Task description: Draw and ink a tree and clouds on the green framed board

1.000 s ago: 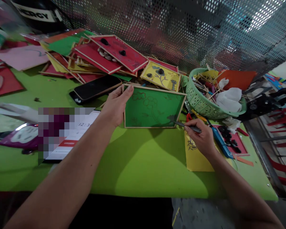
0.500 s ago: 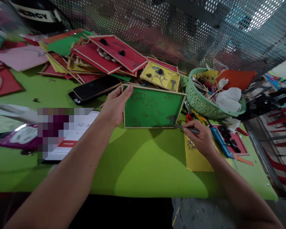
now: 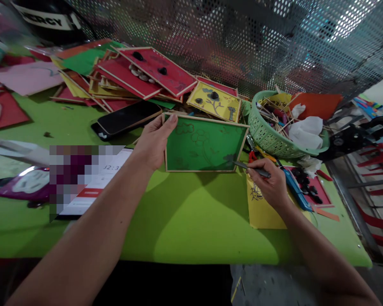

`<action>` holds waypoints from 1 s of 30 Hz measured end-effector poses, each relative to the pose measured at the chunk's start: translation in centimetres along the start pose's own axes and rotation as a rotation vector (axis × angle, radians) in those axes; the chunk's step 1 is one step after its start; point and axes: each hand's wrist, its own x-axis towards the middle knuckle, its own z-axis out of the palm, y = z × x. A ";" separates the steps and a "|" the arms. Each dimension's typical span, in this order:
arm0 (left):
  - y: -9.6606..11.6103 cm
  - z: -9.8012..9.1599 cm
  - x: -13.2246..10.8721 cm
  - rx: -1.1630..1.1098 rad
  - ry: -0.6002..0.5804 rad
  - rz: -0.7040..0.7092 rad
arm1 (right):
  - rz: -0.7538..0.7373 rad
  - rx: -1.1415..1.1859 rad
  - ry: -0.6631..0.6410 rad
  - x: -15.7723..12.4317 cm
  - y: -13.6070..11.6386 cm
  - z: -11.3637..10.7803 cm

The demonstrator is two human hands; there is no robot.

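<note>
My left hand [image 3: 156, 140] grips the left edge of a green card picture [image 3: 191, 153] framed with thin wooden sticks, thumb on its face. The picture is tilted up above the table and bears a faint drawn flower with leaves. My right hand [image 3: 270, 180] is closed around a grey pen [image 3: 255, 169]. The pen's tip meets the lower right part of the green face, at a small dark patch. Below my right hand lies a yellow sheet [image 3: 264, 214] with a black line drawing.
Behind are a stack of red framed cards [image 3: 159, 70], a yellow framed picture [image 3: 215, 101] and a dark phone [image 3: 130, 117]. A green basket [image 3: 274, 142] of sticks and tissue stands right, near a blue cutter [image 3: 296, 189]. At left lie a lit screen [image 3: 92, 204] and a purple power strip [image 3: 25, 182].
My right hand and the pen have shifted slightly; the pen tip now sits a little higher and further left on the green card. My left hand and the card stay put.
</note>
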 end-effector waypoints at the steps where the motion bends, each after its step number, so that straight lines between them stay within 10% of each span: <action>1: 0.0 0.0 0.0 -0.002 0.004 0.001 | -0.003 0.002 0.000 0.0 0.0 0.0; 30: 0.1 0.0 -0.1 0.053 -0.017 0.016 | 0.040 -0.006 -0.021 0.0 0.1 -0.2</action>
